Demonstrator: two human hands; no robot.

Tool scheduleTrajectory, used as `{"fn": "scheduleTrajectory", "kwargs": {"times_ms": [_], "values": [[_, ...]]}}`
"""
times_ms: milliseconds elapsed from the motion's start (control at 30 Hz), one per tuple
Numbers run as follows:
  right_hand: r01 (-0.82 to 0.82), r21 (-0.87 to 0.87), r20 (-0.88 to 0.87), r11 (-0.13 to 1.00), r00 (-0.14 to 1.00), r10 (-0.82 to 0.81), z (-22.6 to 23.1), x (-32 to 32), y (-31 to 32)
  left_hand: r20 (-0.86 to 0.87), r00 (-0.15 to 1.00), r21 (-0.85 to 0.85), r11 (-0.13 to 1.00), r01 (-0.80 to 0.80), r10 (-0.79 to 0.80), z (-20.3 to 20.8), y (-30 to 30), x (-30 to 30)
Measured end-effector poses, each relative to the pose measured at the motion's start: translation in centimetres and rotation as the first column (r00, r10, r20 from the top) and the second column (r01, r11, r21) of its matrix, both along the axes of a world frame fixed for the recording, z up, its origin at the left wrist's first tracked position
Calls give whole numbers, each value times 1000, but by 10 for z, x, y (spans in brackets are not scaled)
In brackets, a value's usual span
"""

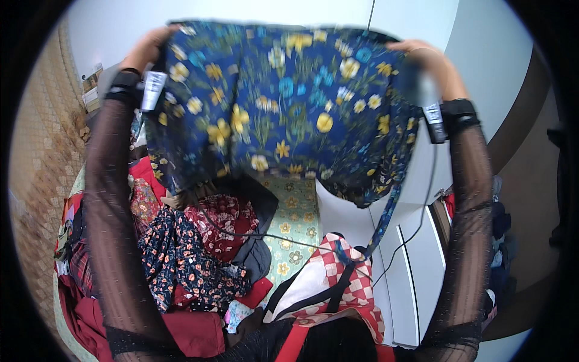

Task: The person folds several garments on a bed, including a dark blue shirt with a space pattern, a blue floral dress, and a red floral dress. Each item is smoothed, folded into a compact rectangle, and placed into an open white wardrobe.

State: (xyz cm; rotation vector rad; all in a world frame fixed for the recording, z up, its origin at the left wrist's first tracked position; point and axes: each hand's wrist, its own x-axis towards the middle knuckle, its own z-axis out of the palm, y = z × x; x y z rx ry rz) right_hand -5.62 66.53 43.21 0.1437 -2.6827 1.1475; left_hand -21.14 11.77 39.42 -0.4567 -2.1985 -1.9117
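Blue floral garment (pixel 289 123) up in the air, spread L–R betw. L hand (pixel 146 51) & R hand (pixel 439 63)

Nearest: red-and-white checked apron (pixel 360 280), bottom ctr., then sheer black sleeves (pixel 114 229) on both raised arms. Ahead of the chest, the garment: long axis runs across, approx. level, R end a touch lower. L hand closed on its top L corner, R hand on its top R corner; finger detail partly hidden/blurred, so exact grip n/a. Neither hand's nearer, as each has an end. Matching strip (pixel 393 211) hangs off the R side twd. the apron. Next move prob. turns on that span: hands wide apart, cloth hanging betw. them, lower edge loose.

Beyond/below: clothes pile, lower L, incl. dark flowered piece (pixel 181 259) & maroon patterned piece (pixel 224 220), on flowered green cover (pixel 294 232). Garment's well clear above. Farthest: pale wall (pixel 253 11).
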Motion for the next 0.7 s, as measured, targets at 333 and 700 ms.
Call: {"fn": "scheduleTrajectory", "kwargs": {"times_ms": [333, 700], "values": [[-58, -604, 270, 795, 924, 272, -56, -41, -114, -254, 952, -92, 984, 151, -170, -81, 264, 106], [-292, -479, -123, 828, 956, 267, -71, 32, -124, -723, 600, -179, 932, 316, -342, -91, 254, 151]]}}
